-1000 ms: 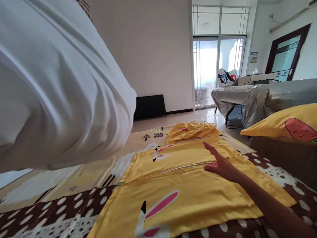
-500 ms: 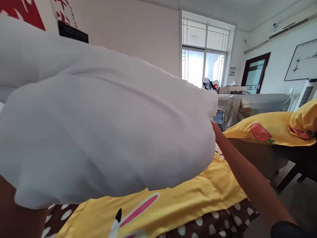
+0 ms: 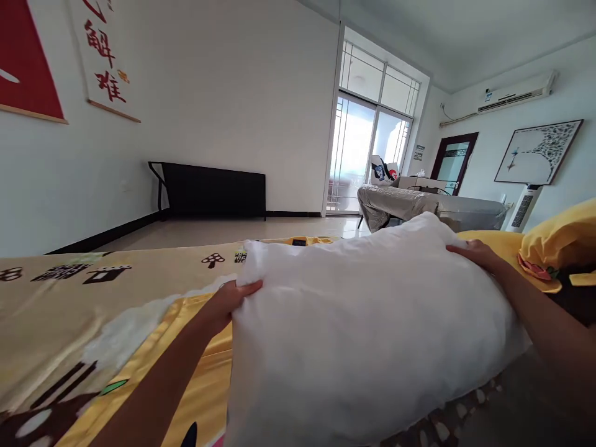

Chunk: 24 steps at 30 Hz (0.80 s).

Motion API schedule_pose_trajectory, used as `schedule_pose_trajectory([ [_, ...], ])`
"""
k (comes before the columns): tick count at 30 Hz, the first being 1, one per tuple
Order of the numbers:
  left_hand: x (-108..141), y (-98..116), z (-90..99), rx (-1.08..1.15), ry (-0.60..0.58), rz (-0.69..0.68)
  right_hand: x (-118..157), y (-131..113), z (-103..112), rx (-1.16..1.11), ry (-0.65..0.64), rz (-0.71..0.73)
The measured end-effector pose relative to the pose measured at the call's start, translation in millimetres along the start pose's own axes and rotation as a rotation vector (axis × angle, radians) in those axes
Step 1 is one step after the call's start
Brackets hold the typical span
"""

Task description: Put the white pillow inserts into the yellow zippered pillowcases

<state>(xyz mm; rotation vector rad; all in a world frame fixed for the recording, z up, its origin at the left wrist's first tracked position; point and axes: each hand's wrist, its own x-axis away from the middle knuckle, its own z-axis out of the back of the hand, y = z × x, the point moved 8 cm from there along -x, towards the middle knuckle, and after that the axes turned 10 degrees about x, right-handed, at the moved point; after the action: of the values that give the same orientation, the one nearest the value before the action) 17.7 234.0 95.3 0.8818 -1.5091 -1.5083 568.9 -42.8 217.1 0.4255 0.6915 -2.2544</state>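
Note:
A plump white pillow (image 3: 363, 323) fills the lower middle of the head view, held up between my two hands. My left hand (image 3: 237, 297) is closed on its upper left corner, thumb laid across the front. At the upper right, my right hand (image 3: 475, 253) grips the pillow's top edge, its fingers partly behind the cloth. Below and left of the pillow lies a yellow pillowcase (image 3: 209, 372), spread on a beige blanket with dark prints (image 3: 153, 267). The pillow covers much of the pillowcase.
At the right edge lies a yellow cushion with a carrot print (image 3: 563, 239). Farther back stand a plastic-covered table (image 3: 419, 202) with boxes on it, and a tower fan (image 3: 525, 208). A black folded frame (image 3: 214, 191) leans along the far wall.
The white pillow has come down from across the view to the lower middle and right. Both hands now show on it, and the view has turned, revealing more wall and floor.

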Motion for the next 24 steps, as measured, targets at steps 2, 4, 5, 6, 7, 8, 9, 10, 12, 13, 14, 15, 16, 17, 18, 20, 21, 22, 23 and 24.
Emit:
schedule_pose_trajectory([
  [2,-8,-33,-3.4,-0.107,0.001,0.042,5,-14,-31,0.122,-0.183,0.041],
  [4,-14,-56,1.6,-0.248,0.048,0.062,10,-48,-53,0.207,-0.264,0.147],
  [5,-15,-62,5.4,-0.318,0.086,0.051,13,-71,-62,0.234,-0.290,0.214],
  [6,-14,-63,8.8,-0.382,0.131,0.020,16,-97,-70,0.254,-0.309,0.287],
  [7,-11,-60,10.5,-0.434,0.177,-0.030,21,-127,-77,0.266,-0.325,0.366],
  [8,-5,-53,10.1,-0.472,0.219,-0.093,27,-158,-84,0.272,-0.338,0.447],
  [9,3,-44,6.2,-0.509,0.242,-0.171,34,-191,-91,0.270,-0.353,0.531],
  [10,12,-33,-2.5,-0.549,0.223,-0.258,42,-225,-99,0.261,-0.372,0.616],
  [12,34,-15,-33.8,-0.636,0.025,-0.437,63,-293,-117,0.231,-0.430,0.791],
  [13,46,-11,-52.6,-0.680,-0.126,-0.514,74,-326,-127,0.213,-0.464,0.868],
  [14,59,-10,-69.2,-0.719,-0.274,-0.567,84,-356,-138,0.197,-0.490,0.918],
  [15,69,-12,-81.2,-0.746,-0.393,-0.586,93,-383,-150,0.181,-0.519,0.959],
  [16,75,-16,-88.1,-0.761,-0.464,-0.573,103,-406,-163,0.165,-0.546,0.990],
  [17,78,-21,-91.1,-0.773,-0.496,-0.543,114,-426,-177,0.152,-0.574,1.014],
  [18,78,-27,-91.7,-0.783,-0.503,-0.506,124,-442,-192,0.138,-0.601,1.031],
  [20,77,-37,-91.6,-0.805,-0.505,-0.449,145,-459,-220,0.111,-0.638,1.038],
  [21,77,-39,-92.1,-0.833,-0.503,-0.439,154,-461,-234,0.097,-0.649,1.029],
  [22,77,-41,-92.5,-0.874,-0.491,-0.436,163,-460,-248,0.085,-0.658,1.016],
  [23,78,-40,-92.5,-0.931,-0.463,-0.430,170,-457,-261,0.075,-0.668,0.999],
  [24,78,-39,-92.0,-1.001,-0.425,-0.420,176,-452,-273,0.068,-0.681,0.981],
])
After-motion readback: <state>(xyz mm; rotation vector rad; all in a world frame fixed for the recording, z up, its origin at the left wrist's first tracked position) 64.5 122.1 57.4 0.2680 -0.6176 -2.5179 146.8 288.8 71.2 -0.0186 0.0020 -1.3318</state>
